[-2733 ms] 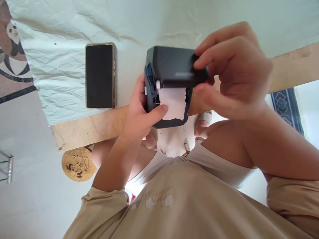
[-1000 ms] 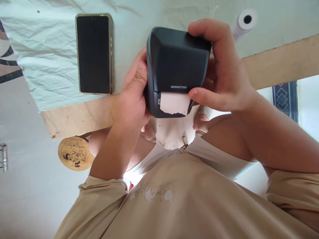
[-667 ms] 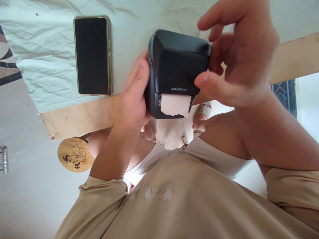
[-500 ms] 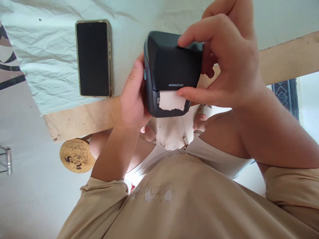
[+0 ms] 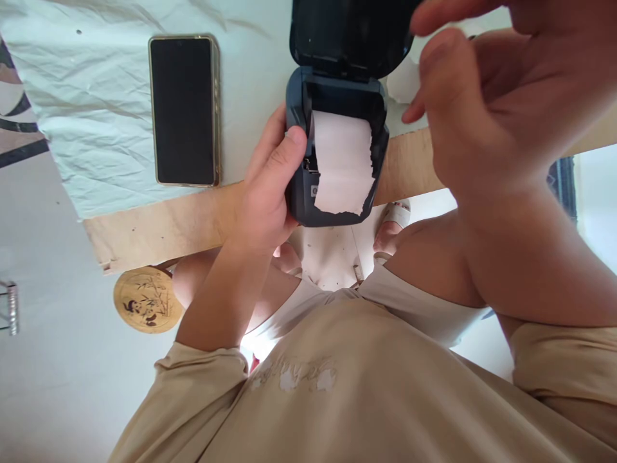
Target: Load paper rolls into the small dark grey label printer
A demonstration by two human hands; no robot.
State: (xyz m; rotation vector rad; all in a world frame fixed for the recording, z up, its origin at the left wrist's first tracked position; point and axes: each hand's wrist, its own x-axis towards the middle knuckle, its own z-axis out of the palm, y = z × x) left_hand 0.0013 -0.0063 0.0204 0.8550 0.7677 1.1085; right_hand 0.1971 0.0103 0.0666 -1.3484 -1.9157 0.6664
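A dark label printer [image 5: 332, 209] is in my left hand [image 5: 270, 186], whose thumb presses on its left wall and whose other fingers go behind it. Its black lid [image 5: 349, 38] stands raised at the far side. Inside the body lies a roll of white label paper [image 5: 342, 154], its torn end hanging over the front edge. My right hand [image 5: 486, 96] is at the right of the lid with its fingers apart. One fingertip is at the lid's right edge; whether it touches cannot be made out.
A smartphone [image 5: 184, 109] in a clear case lies on the table's pale green cover [image 5: 106, 128]. A whitish object [image 5: 403, 83] is partly hidden behind the printer. The bare wooden table edge [image 5: 159, 228] runs across. A round wooden stool [image 5: 148, 301] stands at lower left.
The printer's lid, closed before, has swung up and away, uncovering the paper roll. My right hand has come off the printer's front and moved to the right, its fingers spreading.
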